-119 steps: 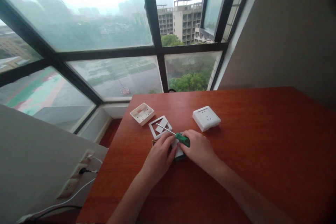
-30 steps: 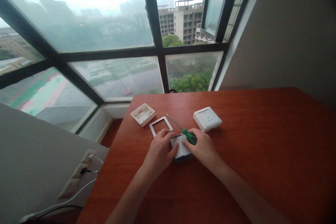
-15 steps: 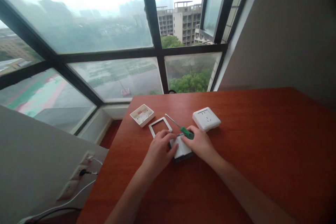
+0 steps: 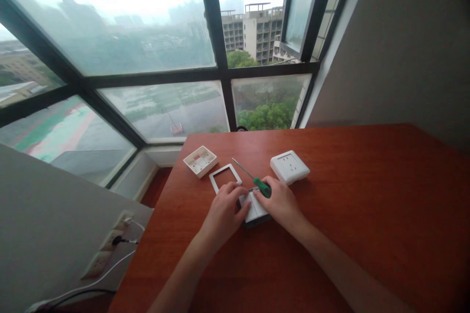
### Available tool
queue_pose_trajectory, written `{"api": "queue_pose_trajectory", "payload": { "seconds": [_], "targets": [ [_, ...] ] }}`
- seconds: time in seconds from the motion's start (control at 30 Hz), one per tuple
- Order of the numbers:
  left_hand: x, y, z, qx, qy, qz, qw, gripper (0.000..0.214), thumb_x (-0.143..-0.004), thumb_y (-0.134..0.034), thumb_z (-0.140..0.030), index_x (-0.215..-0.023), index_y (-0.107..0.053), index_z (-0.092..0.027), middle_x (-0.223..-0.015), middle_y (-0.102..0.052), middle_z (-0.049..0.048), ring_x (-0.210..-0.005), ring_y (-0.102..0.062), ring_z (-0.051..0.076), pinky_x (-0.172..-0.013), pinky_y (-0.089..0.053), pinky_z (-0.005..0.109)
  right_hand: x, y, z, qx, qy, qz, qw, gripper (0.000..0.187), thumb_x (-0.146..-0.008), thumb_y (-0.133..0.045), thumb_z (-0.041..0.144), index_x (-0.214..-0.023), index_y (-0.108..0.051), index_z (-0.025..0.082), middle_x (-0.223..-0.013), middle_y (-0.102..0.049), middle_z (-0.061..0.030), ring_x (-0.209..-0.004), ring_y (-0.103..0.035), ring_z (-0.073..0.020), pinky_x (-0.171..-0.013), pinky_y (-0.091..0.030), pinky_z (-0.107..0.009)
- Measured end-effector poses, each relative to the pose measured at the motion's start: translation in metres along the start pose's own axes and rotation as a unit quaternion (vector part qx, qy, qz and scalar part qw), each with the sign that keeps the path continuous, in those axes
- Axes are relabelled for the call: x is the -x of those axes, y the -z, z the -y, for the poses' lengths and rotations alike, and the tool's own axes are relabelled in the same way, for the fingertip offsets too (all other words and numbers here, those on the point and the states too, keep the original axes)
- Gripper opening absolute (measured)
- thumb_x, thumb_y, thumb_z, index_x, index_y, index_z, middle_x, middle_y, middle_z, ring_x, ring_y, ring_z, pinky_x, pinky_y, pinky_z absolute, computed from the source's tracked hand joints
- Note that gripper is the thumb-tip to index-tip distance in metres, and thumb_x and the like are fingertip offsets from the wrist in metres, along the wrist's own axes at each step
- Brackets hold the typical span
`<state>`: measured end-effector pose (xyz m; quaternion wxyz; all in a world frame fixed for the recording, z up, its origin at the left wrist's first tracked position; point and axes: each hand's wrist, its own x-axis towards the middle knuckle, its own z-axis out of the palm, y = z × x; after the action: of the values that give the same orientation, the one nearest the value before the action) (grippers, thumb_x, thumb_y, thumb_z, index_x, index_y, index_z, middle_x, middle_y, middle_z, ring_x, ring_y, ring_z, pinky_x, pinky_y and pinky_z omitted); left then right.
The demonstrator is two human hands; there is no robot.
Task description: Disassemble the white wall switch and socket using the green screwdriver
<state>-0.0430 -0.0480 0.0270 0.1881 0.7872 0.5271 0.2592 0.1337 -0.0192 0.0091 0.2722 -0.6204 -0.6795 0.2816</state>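
A white wall switch point(image 4: 256, 209) with a dark grey base lies on the table between my hands. My left hand point(image 4: 229, 208) grips its left side, with the thumb on the white face. From the right, my right hand point(image 4: 281, 200) holds a green-handled screwdriver point(image 4: 261, 187), its shaft pointing up and to the left, while the thumb touches the top right part of the switch. Just beyond my left fingers lies a white square frame point(image 4: 224, 168). Part of the switch is hidden under my fingers.
An open white mounting box point(image 4: 200, 161) sits at the table's far left. A white socket point(image 4: 290, 166) stands beyond my right hand. The wooden table point(image 4: 367, 181) meets windows at the back; wall outlets with cables point(image 4: 110, 244) are at lower left.
The switch's white face, uneven before, now looks flatter, with a seam between its two halves. Both hands keep nearly the same grip. The whole view has shifted slightly.
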Motion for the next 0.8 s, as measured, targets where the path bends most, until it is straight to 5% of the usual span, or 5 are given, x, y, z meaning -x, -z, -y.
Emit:
{"api": "queue_pose_trajectory", "payload": {
  "seconds": [0.23, 0.4, 0.6, 0.8],
  "targets": [
    [-0.007, 0.012, 0.003, -0.029, 0.009, -0.006, 1.0, 0.016, -0.089, -0.055, -0.023, -0.104, -0.062, -0.023, -0.109, -0.06, 0.0067, -0.102, -0.059, 0.022, -0.089, -0.049, 0.035, 0.0, 0.01, -0.001, -0.059, 0.01, 0.007, 0.998, 0.021, -0.084, -0.056, 0.04, -0.083, -0.062, 0.02, -0.081, -0.069, -0.0044, -0.077, -0.063, -0.0213, -0.069, -0.042, -0.029],
    [-0.022, 0.034, 0.023, -0.149, 0.027, -0.038, 0.988, 0.02, -0.085, -0.061, -0.022, -0.105, -0.061, -0.02, -0.113, -0.061, 0.0078, -0.107, -0.058, 0.026, -0.096, -0.046, 0.041, -0.001, 0.015, -0.007, -0.089, 0.0, 0.003, 0.996, 0.022, -0.085, -0.054, 0.04, -0.082, -0.062, 0.02, -0.078, -0.069, -0.0038, -0.075, -0.064, -0.0214, -0.066, -0.041, -0.029],
    [-0.034, 0.037, 0.039, -0.219, 0.027, 0.027, 0.975, 0.036, -0.08, -0.069, -0.035, -0.111, -0.06, -0.017, -0.124, -0.057, 0.0136, -0.114, -0.056, 0.031, -0.097, -0.044, 0.043, -0.001, 0.015, -0.011, -0.11, -0.003, 0.0, 0.994, 0.022, -0.083, -0.055, 0.039, -0.082, -0.063, 0.019, -0.077, -0.069, -0.0038, -0.074, -0.063, -0.0216, -0.066, -0.041, -0.03],
    [-0.043, 0.031, 0.04, -0.215, 0.013, 0.057, 0.975, 0.041, -0.081, -0.066, -0.039, -0.116, -0.056, -0.02, -0.113, -0.062, 0.0105, -0.101, -0.061, 0.027, -0.087, -0.047, 0.038, -0.001, 0.015, -0.011, -0.128, 0.004, 0.005, 0.992, 0.021, -0.083, -0.056, 0.039, -0.083, -0.063, 0.019, -0.077, -0.068, -0.0029, -0.074, -0.062, -0.0204, -0.066, -0.041, -0.029]
  ]
}}
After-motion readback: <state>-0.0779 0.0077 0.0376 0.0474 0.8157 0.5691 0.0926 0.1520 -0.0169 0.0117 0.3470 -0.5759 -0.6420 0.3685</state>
